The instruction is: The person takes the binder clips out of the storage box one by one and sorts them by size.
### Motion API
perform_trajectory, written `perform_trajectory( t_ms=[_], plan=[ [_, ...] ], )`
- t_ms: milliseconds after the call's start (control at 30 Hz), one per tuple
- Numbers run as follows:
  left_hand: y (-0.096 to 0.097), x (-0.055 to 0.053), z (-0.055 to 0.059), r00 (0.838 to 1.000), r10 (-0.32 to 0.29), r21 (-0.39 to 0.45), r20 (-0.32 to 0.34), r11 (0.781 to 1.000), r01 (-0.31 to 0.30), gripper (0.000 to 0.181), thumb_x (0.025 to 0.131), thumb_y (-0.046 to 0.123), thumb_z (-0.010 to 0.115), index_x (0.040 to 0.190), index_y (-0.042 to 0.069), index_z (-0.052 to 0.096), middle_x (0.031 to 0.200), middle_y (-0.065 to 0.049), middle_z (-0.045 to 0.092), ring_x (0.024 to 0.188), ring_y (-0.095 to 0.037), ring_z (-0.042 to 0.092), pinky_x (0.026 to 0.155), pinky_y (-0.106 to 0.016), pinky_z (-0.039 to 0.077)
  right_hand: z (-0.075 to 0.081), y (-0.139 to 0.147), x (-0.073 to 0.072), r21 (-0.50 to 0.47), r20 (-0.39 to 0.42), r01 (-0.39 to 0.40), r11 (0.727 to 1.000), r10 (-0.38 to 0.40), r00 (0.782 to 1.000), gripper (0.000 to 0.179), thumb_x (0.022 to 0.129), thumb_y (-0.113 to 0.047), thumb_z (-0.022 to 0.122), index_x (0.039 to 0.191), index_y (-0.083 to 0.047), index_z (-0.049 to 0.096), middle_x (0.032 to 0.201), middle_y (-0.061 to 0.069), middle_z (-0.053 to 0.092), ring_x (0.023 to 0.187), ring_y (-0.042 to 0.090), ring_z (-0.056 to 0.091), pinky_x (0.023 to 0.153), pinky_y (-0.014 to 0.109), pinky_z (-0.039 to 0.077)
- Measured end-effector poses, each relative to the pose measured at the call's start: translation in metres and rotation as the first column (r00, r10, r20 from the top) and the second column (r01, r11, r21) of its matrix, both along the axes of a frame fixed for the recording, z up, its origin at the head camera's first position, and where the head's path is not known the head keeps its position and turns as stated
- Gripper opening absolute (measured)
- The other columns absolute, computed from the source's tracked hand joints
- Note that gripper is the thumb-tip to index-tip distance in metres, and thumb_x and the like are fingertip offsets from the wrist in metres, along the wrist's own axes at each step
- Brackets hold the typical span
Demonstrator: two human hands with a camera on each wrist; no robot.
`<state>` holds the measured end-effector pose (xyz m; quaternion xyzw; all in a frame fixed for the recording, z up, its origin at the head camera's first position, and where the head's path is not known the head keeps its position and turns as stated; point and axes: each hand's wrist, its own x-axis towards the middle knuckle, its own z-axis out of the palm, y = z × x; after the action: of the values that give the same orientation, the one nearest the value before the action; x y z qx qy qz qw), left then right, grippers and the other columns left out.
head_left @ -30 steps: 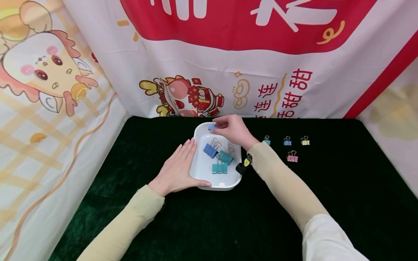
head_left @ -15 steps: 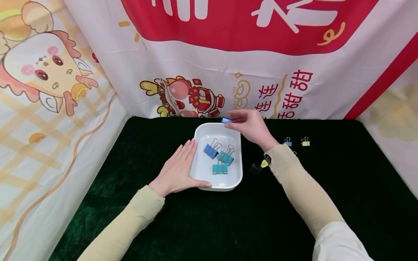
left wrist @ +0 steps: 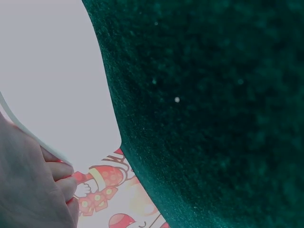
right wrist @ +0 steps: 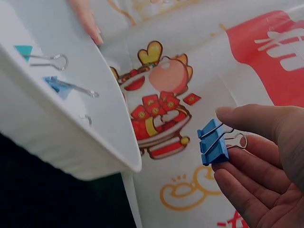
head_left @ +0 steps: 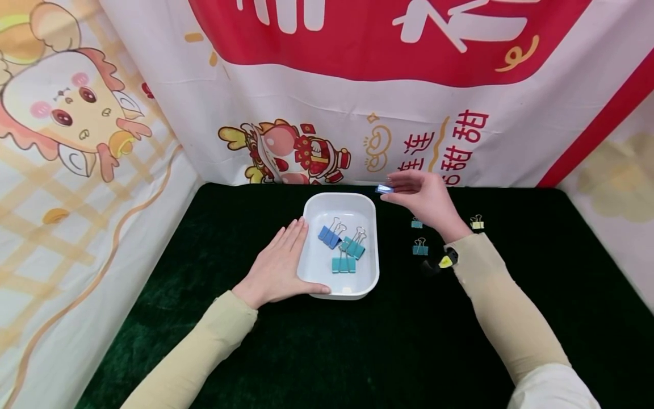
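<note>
A blue binder clip point(right wrist: 213, 142) is pinched between thumb and fingers of my right hand point(head_left: 426, 199), its wire handles pointing toward the palm. In the head view this hand is up past the far right corner of the white tray point(head_left: 313, 272). My left hand point(head_left: 278, 264) rests along the tray's left side, fingers straight against the wall and thumb at the near rim. Inside the tray lie a blue binder clip point(head_left: 329, 237) and two teal binder clips, one behind point(head_left: 353, 246) and one nearer point(head_left: 344, 264).
On the dark green cloth point(head_left: 409, 341) right of the tray sit two teal binder clips, the nearer clip point(head_left: 420, 247) below the farther clip point(head_left: 416, 222). A yellow clip point(head_left: 477, 222) is beyond the right wrist. A printed curtain point(head_left: 306, 85) hangs behind the table.
My right hand has moved right, from over the tray's far end to outside it, carrying the blue binder clip. The left hand and the tray have stayed in place.
</note>
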<state>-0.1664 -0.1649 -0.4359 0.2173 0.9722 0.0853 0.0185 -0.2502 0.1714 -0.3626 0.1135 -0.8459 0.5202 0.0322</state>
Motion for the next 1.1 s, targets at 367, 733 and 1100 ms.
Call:
perform_trajectory(
  t_ms=[367, 733, 1100],
  plan=[
    [0.000, 0.000, -0.001, 1.000, -0.003, -0.001, -0.008, 1.000, 0.003, 0.141, 0.066, 0.099, 0.049, 0.164, 0.007, 0.006, 0.170, -0.006, 0.001, 0.154, -0.018, -0.001, 0.123, -0.038, 0.002, -0.002, 0.044, 0.017, 0.029, 0.006, 0.068, 0.997, -0.068, 0.998, 0.055, 0.083, -0.038, 0.086, 0.128, -0.011, 0.071, 0.122, 0.004, 0.071, 0.105, 0.019, 0.070, 0.086, 0.026, 0.057],
    [0.000, 0.000, 0.000, 1.000, -0.005, -0.010, -0.010, 1.000, 0.004, 0.142, 0.066, 0.100, 0.048, 0.164, 0.007, 0.005, 0.170, -0.007, 0.001, 0.154, -0.019, -0.001, 0.123, -0.038, 0.002, -0.022, 0.094, 0.034, 0.104, 0.068, 0.143, 0.984, -0.151, 0.986, 0.057, 0.085, -0.047, 0.082, 0.131, -0.014, 0.070, 0.124, 0.005, 0.070, 0.105, 0.014, 0.067, 0.080, 0.014, 0.052],
    [0.000, 0.001, 0.000, 1.000, -0.006, -0.011, -0.008, 1.000, 0.006, 0.141, 0.066, 0.099, 0.048, 0.164, 0.007, 0.005, 0.170, -0.007, 0.001, 0.154, -0.019, -0.001, 0.123, -0.039, 0.003, -0.042, 0.144, 0.053, 0.141, 0.119, 0.171, 0.975, -0.189, 0.975, 0.057, 0.089, -0.048, 0.078, 0.134, -0.014, 0.068, 0.128, 0.007, 0.069, 0.100, 0.001, 0.065, 0.079, 0.009, 0.049]
  ],
)
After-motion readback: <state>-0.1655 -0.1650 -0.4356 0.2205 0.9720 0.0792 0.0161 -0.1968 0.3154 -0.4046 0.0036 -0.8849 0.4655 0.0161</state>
